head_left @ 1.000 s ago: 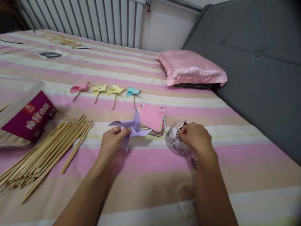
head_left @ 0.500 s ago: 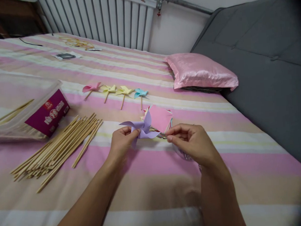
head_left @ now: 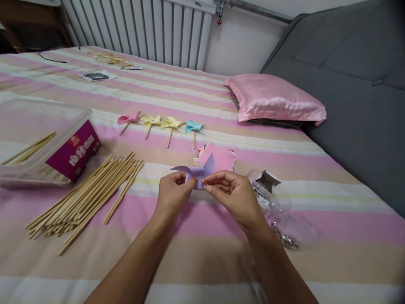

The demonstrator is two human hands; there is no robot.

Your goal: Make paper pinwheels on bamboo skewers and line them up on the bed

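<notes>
My left hand (head_left: pixel 173 190) pinches a purple paper pinwheel (head_left: pixel 198 171) between thumb and fingers, its folded blades standing up. At the pinwheel's middle, my right hand (head_left: pixel 232 191) has thumb and forefinger pressed together. A tiny shiny spot shows at those fingertips, too small to name. Just behind the hands lies a stack of square paper sheets (head_left: pixel 219 156), pink on top. Right of my right hand are a small open box (head_left: pixel 268 181) and a clear plastic container (head_left: pixel 288 237) with small metal pieces in it.
Many wooden sticks (head_left: pixel 91 196) lie in a pile at left, beside a clear plastic tub (head_left: pixel 64 110) with a purple label. Finished pinwheels on sticks, pink (head_left: pixel 130 117), yellow and blue (head_left: pixel 194 126), lie in a row. A pink pillow (head_left: pixel 277 98) rests by the grey headboard (head_left: pixel 346 71).
My right hand has moved left to the middle of the purple pinwheel, uncovering the small box and container. The pinwheel has turned and tilted slightly in my left hand. The view has shifted a little.
</notes>
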